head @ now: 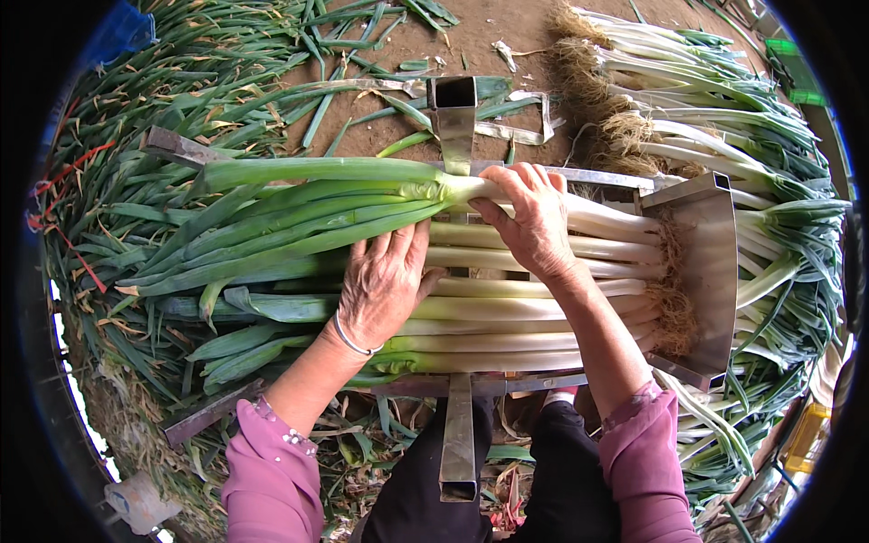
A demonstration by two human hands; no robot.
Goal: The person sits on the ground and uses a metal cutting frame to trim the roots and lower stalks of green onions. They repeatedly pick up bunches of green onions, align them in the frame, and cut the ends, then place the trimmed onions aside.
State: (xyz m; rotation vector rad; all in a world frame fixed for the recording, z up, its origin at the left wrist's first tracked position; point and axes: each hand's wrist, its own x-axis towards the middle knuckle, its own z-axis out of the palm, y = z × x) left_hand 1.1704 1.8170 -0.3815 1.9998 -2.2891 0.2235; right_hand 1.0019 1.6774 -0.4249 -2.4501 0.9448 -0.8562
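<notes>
Several large leeks or Welsh onions [502,309] lie side by side across a metal rack [543,380], their white stalks and roots [672,319] to the right, against an upright metal end plate [706,271]. My right hand [529,217] curls around the white neck of the topmost stalk [468,190], thumb below and fingers above. With fingers extended, my left hand [387,285] rests flat on the layer of stalks, its fingertips partly under the green leaves [305,224] of that top one. A bracelet circles the left wrist.
Square metal tubes [456,119] stick out from the rack's far and near sides. Loose green leaves [190,88] are heaped at the left. More rooted stalks [706,115] are piled on the right. A blue plastic object [122,34] and a yellow crate [808,438] sit near the rim.
</notes>
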